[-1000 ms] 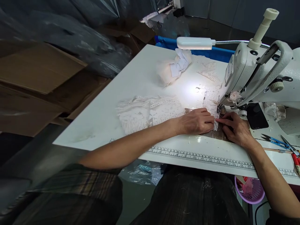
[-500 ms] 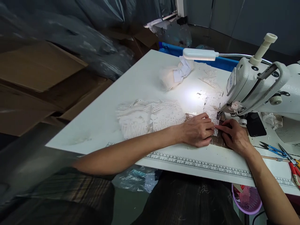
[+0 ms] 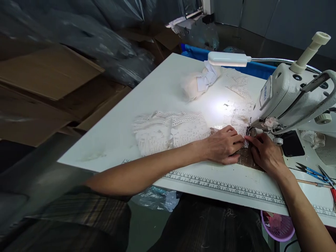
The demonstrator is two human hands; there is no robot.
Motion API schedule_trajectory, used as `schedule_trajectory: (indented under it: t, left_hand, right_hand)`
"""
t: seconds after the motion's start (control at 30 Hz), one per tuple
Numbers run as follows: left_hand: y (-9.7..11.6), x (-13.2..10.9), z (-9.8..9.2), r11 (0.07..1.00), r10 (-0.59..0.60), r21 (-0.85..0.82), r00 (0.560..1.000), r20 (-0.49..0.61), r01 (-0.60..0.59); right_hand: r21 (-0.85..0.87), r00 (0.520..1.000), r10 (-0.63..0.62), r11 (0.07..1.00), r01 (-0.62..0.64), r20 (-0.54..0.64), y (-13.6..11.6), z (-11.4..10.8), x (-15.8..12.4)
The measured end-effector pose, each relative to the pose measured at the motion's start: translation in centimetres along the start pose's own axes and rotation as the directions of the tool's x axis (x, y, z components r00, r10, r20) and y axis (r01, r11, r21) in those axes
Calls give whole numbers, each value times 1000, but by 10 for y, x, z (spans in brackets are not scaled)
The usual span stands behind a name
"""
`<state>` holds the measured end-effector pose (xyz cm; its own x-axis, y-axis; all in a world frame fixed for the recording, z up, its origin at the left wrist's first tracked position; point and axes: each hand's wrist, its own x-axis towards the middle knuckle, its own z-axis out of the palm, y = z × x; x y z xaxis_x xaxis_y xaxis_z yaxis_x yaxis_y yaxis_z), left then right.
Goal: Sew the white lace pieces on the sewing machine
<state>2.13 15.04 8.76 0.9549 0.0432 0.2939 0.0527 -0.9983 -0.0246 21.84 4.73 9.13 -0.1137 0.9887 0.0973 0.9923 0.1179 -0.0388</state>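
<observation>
The left hand (image 3: 224,145) has its fingers curled in, their tips at the left edge of the lace (image 3: 239,113); whether they pinch it or only press cannot be told. The right hand (image 3: 267,152) reaches in from the right, its index fingertip on or against the lace and almost meeting the left fingers; its thumb side is partly hidden, so its grip cannot be told either.

The lace lies between the two hands, just left of and near the foot (image 3: 252,132) of the sewing machine (image 3: 278,94), and runs on to the far side. Good handling here seems to call for light, matched pressure from both sides: openwork stretches easily, and an uneven pull could skew its edge. Fingertips are best kept on the near side of the foot, clear of the needle area.

Beneath the hands, the brown plate (image 3: 248,159) should let the lace slide if nothing bunches on it. Farther left on the surface (image 3: 147,94), the lace pile (image 3: 170,129) sits close to the left forearm, which could drag it. The lamp (image 3: 228,59), at the far side, throws its brightest patch left of the foot.
</observation>
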Motion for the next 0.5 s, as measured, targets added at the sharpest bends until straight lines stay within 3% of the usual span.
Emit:
schedule_trajectory:
  t: [0.13,0.37,0.5]
  left_hand:
    - [-2,1,0,1000,2,3,1000,2,-2]
    - [-7,3,1,1000,-6,28,1000,28,5]
    - [-8,3,-1,999,-3,38,999,40,2]
  right_hand:
    - [63,993,-95,993,100,-76,4,2,-4]
    - [95,997,-57,994,62,-49,5,4,-4]
    - [112,985,-135,983,147,-108,5,4,-6]
